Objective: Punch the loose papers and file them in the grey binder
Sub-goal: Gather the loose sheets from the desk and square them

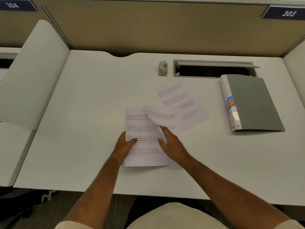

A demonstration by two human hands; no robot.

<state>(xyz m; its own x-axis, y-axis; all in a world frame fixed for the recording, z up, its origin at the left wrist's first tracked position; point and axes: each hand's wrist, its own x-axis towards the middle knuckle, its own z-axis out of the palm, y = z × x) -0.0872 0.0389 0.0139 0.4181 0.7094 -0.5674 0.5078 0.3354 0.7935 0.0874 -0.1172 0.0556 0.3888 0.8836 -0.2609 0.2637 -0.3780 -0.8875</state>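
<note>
We counted three printed sheets on the white desk [82,113]: one flat sheet [145,156] in front of us, one curled sheet [160,115] lifted at its edge, and a far sheet [179,100] lying slanted behind them, partly overlapped by the curled one. Our left hand [126,143] pinched the flat sheet's left edge, thumb on top of the text. Our right hand [170,142] gripped the curled sheet's lower edge between thumb and fingers. The print was mostly too small to read; paragraphs seemed to open with "Village life".

One grey binder [254,103] lay closed at the right, well apart from the sheets, its spine label striped blue and red. One small grey hole punch [163,68] stood at the back, just beside an open cable tray [212,70]. Two plaques read "304" [12,4] and "303" [288,13].
</note>
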